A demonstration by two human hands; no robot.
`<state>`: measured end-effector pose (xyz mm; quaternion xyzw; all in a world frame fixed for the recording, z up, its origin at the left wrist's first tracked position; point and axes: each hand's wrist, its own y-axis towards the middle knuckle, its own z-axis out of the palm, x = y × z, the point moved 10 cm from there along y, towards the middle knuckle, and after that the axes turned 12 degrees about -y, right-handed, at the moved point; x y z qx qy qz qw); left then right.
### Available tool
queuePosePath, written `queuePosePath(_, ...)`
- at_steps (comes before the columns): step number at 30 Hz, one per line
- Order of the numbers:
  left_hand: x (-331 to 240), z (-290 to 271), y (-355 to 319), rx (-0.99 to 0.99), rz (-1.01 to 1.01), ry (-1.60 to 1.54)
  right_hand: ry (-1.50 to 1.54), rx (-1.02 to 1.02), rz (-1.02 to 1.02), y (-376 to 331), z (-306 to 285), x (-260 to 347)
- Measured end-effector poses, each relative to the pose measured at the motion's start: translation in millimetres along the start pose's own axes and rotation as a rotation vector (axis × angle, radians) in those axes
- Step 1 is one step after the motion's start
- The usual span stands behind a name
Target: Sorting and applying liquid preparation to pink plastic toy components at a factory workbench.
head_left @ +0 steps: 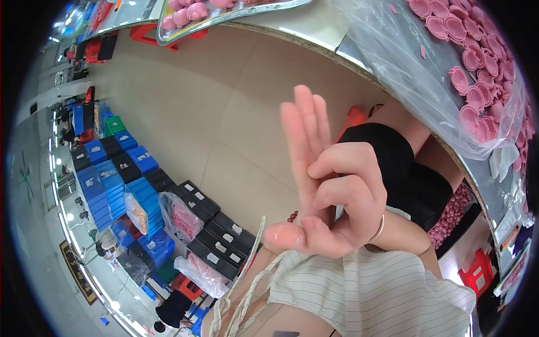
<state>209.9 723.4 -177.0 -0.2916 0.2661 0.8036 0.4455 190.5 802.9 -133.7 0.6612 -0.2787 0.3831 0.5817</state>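
Pink moulded rubber cups [477, 84] lie in a heap on the metal table [314, 28] at far right, under a clear plastic sheet [393, 73]; neither hand touches them, they sit well apart from both. Left hand [306, 140] is raised mid-frame w/ fingers straight and pressed together, pointing up, holding nothing. Right hand [337, 202] wraps across it from the right, fingers curled over the left palm, thumb out to the left; thin bracelet [380, 229] on that wrist. Hands are clasped on each other, no object btwn them as far as I can tell. Near edge: striped cream sleeve [365, 292]. Black garment [404, 168] shows just behind the hands. Left side, down on the tan floor [185, 101]: rows of blue and black crates [129, 185], plus clear bags of pink parts [182, 216]. Far top: metal tray [224, 17] w/ more pink pieces.
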Motion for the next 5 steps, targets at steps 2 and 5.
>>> queuePosePath(2,12,8,-2,0.107,-0.096,0.122,-0.059,0.007,-0.105,0,-3,4)
queuePosePath(5,16,17,-5,0.009,-0.068,-0.118,-0.079,0.029,-0.200,-5,-3,10)
